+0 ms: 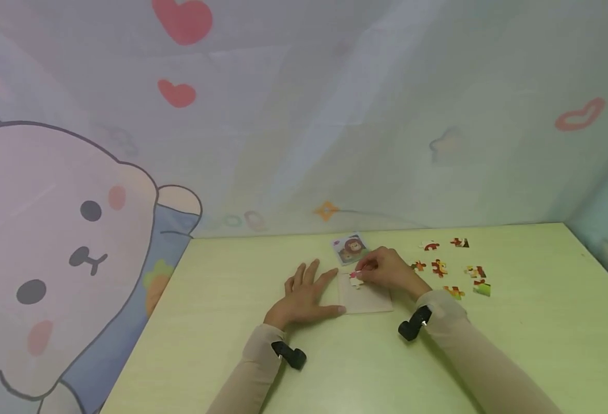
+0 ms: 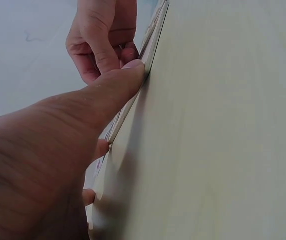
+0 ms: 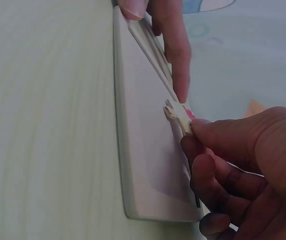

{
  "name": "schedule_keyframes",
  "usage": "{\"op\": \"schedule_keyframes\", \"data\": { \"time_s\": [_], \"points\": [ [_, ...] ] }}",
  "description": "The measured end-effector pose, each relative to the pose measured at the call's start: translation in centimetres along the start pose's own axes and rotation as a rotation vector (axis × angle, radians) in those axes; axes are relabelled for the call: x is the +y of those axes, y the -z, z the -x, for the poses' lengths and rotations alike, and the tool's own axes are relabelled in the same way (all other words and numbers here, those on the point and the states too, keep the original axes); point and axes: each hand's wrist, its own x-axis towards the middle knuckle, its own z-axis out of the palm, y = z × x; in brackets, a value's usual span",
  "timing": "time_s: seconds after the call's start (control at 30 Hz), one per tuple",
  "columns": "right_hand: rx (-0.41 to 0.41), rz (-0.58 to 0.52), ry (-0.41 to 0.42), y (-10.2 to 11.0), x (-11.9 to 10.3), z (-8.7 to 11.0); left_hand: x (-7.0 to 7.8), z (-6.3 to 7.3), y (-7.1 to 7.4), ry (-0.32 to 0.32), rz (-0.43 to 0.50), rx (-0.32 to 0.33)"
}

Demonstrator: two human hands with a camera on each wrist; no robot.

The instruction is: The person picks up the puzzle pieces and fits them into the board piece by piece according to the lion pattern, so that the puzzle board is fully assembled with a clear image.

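Note:
A jigsaw puzzle piece [image 1: 356, 281], white with a pink patch, is pinched between the thumb and fingers of my right hand [image 1: 393, 272]. It is over the upper left part of a pale, square puzzle tray [image 1: 369, 302]. The right wrist view shows the piece [image 3: 180, 115] at the tray's raised border; whether it touches the base is unclear. Spread out at the tray's left side is my left hand [image 1: 303, 300], its fingers straight. Its thumb touches the tray's near left corner, and its index fingertip is by the far left corner.
Behind the tray lies a square picture card [image 1: 352, 247] with a lion on it. Several loose puzzle pieces [image 1: 439, 268] are scattered to the right of my right hand on the pale table [image 1: 221, 276]. A printed cloth [image 1: 304, 144] hangs along the table's back edge.

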Motion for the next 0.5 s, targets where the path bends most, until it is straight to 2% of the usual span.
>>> {"op": "schedule_keyframes", "data": {
  "time_s": [0.13,0.3,0.5],
  "points": [
    [0.005,0.027,0.021,-0.6,-0.4,-0.4,-0.6,-0.4,-0.4,0.006,0.003,0.016],
    [0.007,0.066,-0.060,-1.3,-0.5,-0.4,-0.7,-0.5,-0.6,-0.011,0.015,0.020],
    [0.019,0.101,-0.098,-1.7,-0.8,-0.5,-0.4,-0.4,-0.5,-0.004,0.018,0.018]
  ]
}}
